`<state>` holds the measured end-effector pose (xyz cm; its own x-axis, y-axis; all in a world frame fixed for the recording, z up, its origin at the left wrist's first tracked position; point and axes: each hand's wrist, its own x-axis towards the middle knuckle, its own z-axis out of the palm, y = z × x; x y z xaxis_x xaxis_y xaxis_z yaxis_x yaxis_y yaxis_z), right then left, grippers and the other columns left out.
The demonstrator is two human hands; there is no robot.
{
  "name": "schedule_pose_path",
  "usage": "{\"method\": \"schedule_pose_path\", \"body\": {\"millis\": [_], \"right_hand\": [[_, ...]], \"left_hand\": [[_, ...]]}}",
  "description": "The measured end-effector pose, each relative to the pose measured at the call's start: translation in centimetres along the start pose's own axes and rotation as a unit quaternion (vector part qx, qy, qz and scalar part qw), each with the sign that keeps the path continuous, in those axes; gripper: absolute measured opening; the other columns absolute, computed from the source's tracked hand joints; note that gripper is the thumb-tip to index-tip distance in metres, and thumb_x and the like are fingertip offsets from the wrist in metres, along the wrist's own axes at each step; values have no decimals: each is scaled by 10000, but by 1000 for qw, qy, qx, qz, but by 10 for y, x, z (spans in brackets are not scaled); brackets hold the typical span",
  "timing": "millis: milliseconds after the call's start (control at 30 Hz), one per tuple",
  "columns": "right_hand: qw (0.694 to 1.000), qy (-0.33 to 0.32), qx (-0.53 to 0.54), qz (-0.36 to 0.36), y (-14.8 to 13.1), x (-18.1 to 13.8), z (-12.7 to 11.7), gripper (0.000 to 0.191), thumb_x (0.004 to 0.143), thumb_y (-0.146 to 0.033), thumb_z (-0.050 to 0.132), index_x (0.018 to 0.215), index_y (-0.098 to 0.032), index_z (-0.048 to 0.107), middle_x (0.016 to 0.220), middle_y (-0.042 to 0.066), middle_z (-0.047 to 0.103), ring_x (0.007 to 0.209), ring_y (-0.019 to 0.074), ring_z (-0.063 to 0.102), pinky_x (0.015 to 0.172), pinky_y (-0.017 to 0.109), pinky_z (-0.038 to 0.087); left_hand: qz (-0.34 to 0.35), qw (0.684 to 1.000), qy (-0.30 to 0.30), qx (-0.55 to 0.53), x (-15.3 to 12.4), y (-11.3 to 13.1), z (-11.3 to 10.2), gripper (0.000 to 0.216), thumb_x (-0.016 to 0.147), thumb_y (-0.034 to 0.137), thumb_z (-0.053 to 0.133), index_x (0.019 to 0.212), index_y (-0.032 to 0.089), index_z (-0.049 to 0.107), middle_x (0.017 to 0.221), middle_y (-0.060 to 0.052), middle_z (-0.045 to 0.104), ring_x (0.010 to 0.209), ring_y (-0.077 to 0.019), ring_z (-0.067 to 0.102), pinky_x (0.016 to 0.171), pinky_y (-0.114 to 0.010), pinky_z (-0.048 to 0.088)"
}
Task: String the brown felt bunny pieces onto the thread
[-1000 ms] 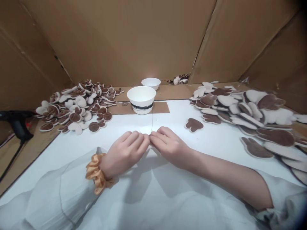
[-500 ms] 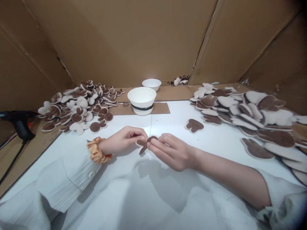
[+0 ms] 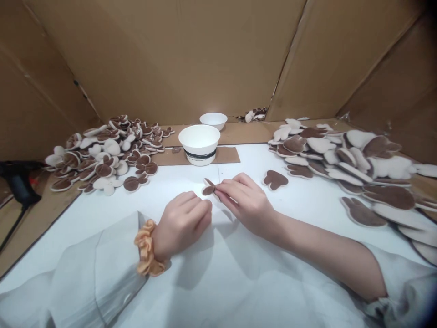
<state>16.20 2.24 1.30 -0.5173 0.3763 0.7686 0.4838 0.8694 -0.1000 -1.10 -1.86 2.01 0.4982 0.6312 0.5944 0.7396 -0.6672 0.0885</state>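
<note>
Between the fingertips of the right hand [image 3: 251,205], one small brown-and-cream plush piece [image 3: 207,190] is being pinched over the white tabletop [image 3: 170,179]; just beside it, the left hand [image 3: 184,221] is being held curled, and whether anything is being gripped cannot be told. Farther off, the rearmost of two white bowls [image 3: 200,139] is being partly hidden by the other, and one loose brown piece [image 3: 275,180] is lying apart. The tabletop is being flanked by two large heaps [image 3: 112,146], too overlapped for their pieces to be counted, with one black glue gun [image 3: 19,184] at the left edge.
</note>
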Motion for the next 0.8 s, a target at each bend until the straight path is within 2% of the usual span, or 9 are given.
{"method": "schedule_pose_path", "body": {"millis": [100, 167, 233, 333, 400, 467, 533, 633, 800], "right_hand": [[997, -51, -31, -46, -2, -1, 0, 139, 838, -107, 452, 762, -110, 567, 709, 76, 597, 670, 157, 427, 624, 303, 419], [992, -75, -47, -86, -3, -1, -2, 182, 847, -95, 421, 747, -112, 572, 695, 79, 590, 662, 159, 430, 599, 299, 415], [988, -73, -61, -124, -3, 0, -4, 212, 851, -80, 400, 743, -116, 579, 678, 78, 584, 650, 159, 435, 573, 293, 413], [979, -35, -76, -186, -2, 1, -6, 196, 841, -70, 412, 771, -101, 593, 672, 81, 592, 645, 162, 452, 553, 291, 419], [973, -19, -79, -217, -1, 1, -6, 171, 835, -72, 427, 811, -84, 596, 699, 90, 606, 661, 166, 471, 562, 298, 431], [967, -17, -85, -241, 1, 0, -6, 157, 833, -74, 435, 841, -79, 592, 739, 102, 616, 678, 166, 488, 577, 308, 444], [957, -16, -104, -270, 2, 0, -6, 138, 830, -79, 452, 845, -86, 588, 768, 107, 621, 679, 161, 501, 582, 313, 452], [942, -9, -137, -305, 2, 0, -8, 108, 818, -88, 488, 812, -107, 595, 763, 89, 628, 658, 149, 509, 571, 305, 455], [941, 30, -122, -314, 3, 3, -13, 94, 798, -83, 517, 795, -100, 609, 763, 96, 642, 664, 153, 525, 548, 296, 459]], "left_hand": [[154, 974, 40, 159, -3, -6, -2, 91, 779, 103, 516, 850, 120, 570, 663, -39, 575, 660, -157, 482, 591, -284, 341], [179, 963, 48, 197, -1, -9, -4, 144, 779, 101, 523, 917, 104, 565, 769, -69, 603, 736, -176, 494, 627, -299, 346], [138, 974, 27, 177, 3, -11, -8, 130, 801, 109, 490, 902, 127, 570, 797, -66, 601, 749, -176, 485, 639, -302, 348], [31, 997, -50, 48, 14, -15, -14, 149, 834, 149, 440, 809, 160, 587, 791, -50, 579, 743, -162, 471, 661, -292, 364], [-19, 993, -105, -58, 22, -19, -19, 176, 837, 176, 441, 758, 164, 597, 808, -48, 582, 778, -161, 482, 714, -296, 377], [-56, 972, -160, -161, 29, -24, -23, 209, 838, 205, 443, 710, 165, 604, 780, -37, 602, 788, -158, 505, 755, -293, 381], [-103, 935, -219, -259, 34, -30, -25, 248, 841, 245, 437, 679, 169, 608, 706, -20, 617, 745, -147, 527, 751, -278, 390], [-204, 846, -280, -406, 35, -38, -23, 219, 816, 276, 473, 688, 166, 614, 638, -8, 614, 656, -132, 539, 672, -252, 411], [-346, 658, -263, -615, 27, -41, -7, 105, 746, 197, 533, 675, 152, 595, 614, -3, 552, 599, -110, 506, 567, -229, 408]]}}
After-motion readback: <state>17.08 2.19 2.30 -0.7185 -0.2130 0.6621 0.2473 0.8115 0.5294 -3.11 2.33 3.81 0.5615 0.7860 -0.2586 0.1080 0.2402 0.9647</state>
